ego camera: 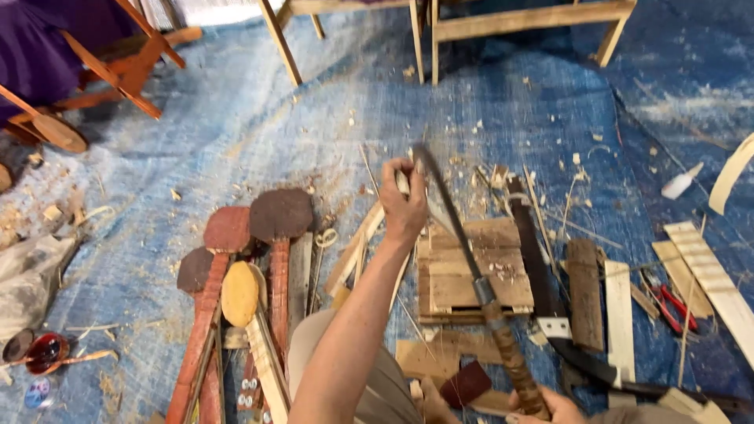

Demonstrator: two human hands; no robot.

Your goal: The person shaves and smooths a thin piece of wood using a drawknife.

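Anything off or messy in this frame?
Wood chips and shavings lie scattered over the blue tarp, thickest around the slatted board. Red pliers lie loose among offcuts at right. Otherwise nothing looks broken: the left hand holds a thin strip against the long blade, the right hand on its wrapped handle.

The long dark metal blade (449,216) looks dull and matt, its handle (514,365) wrapped in rough brown cord. The pale wooden strip (369,235) is raw and unfinished — like the small slatted wooden board (471,275) at 3 o'clock from it. The round-headed wooden paddles (251,235) at 9 o'clock are stained reddish-brown, smooth. The blue woven plastic tarp (259,126) on the floor is coarse — dusted with shavings.
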